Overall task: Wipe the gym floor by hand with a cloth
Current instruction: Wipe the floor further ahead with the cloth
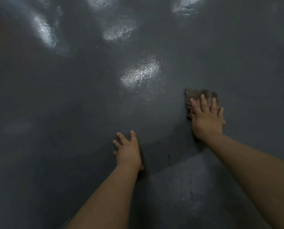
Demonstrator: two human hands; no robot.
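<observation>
1. Nearest the camera, two bare forearms reach forward and down from the bottom edge; the person appears to be crouched or kneeling low over the floor (55, 96), judging by how steeply the view looks down on it.

2. The left hand (128, 151) lies flat on the dark grey surface with its fingers spread and straight, gripping nothing; it seems placed there as a prop, taking body weight so that the other arm can move freely.

3. Just right of that hand a paler, duller wedge of floor (184, 182) shows a few small specks; whether it is dry or merely lit differently cannot be told.

4. Further out and to the right, the right hand (207, 119) presses down on the cloth (195, 95), a brownish rag lying flat on the floor; the fingers are extended and slightly fanned over it, not curled round it, which spreads the pressure across the fabric; the rag's far edge and left side stick out beyond the fingertips and look blurred, suggesting a stroke in progress.

5. The two hands are well apart, the left nearer the body.

6. Beyond the cloth, a glossy patch (141, 73) catches the light and looks wet; it is probably the next area to be wiped.

7. Farthest away, several more bright reflections (45, 32) glint on the pebbled surface towards the top edge.
</observation>
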